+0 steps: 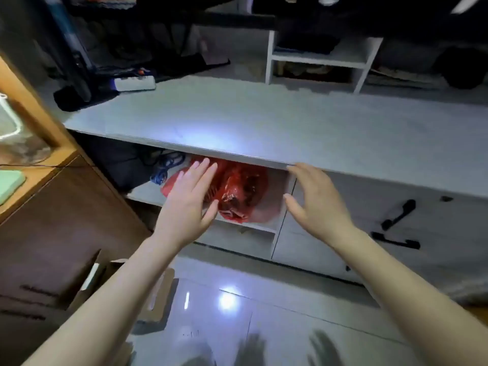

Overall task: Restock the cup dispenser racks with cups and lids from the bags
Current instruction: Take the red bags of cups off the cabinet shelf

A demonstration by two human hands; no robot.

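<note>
A red plastic bag (239, 188) lies on an open shelf (144, 192) under a pale grey counter (237, 120). Its contents are hidden. My left hand (188, 199) is spread flat in front of the bag's left side, fingers apart, holding nothing. My right hand (314, 198) hovers open to the right of the bag, its fingertips by the counter's front edge. No cups, lids or dispenser rack can be made out.
A cabinet door with black handles (396, 215) sits right of the shelf. A blue cable (169, 167) lies behind the bag. A brown cabinet (52, 220) stands left, cardboard (155, 299) on the tiled floor. A white power strip (136, 83) and a white shelf unit (317, 59) rest on the counter.
</note>
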